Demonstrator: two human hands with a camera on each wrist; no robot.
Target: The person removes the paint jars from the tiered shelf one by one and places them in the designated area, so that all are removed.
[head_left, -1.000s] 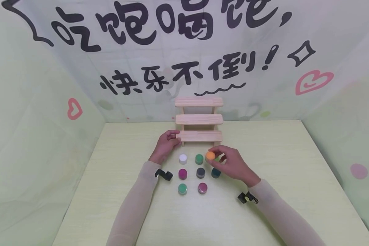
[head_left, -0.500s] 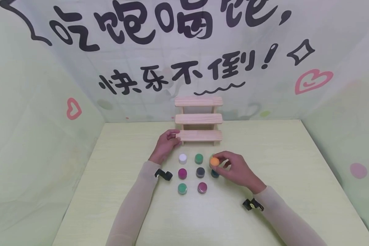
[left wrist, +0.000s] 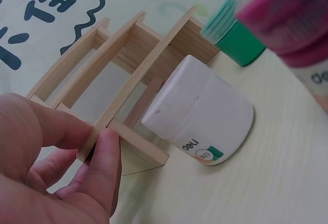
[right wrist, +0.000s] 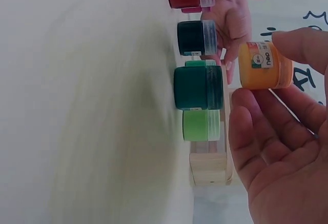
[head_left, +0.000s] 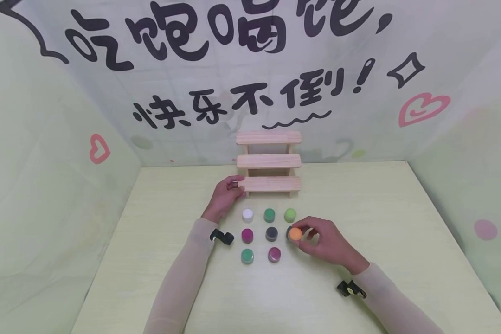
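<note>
My right hand (head_left: 327, 241) pinches an orange paint jar (head_left: 295, 234) between thumb and fingers. It is held up off the table, over a dark teal jar (right wrist: 197, 87) that it mostly hides in the head view. With thumb and fingers, my left hand (head_left: 225, 197) grips the left end of the lowest step of a three-step wooden rack (head_left: 269, 184). In the left wrist view, a white jar (left wrist: 205, 111) stands close to that hand. Behind the right hand is a light green jar (head_left: 290, 215), upright on the table.
Several more jars stand in rows before the rack: green (head_left: 269, 215), magenta (head_left: 247, 235), dark grey (head_left: 271, 234), teal green (head_left: 247, 256) and plum (head_left: 274, 254). A printed cloth backdrop (head_left: 217, 153) rises behind the table (head_left: 183, 195); cloth walls flank both sides.
My right hand has moved toward me and slightly right with the orange paint jar, uncovering the light green jar. The left hand keeps its grip on the rack.
</note>
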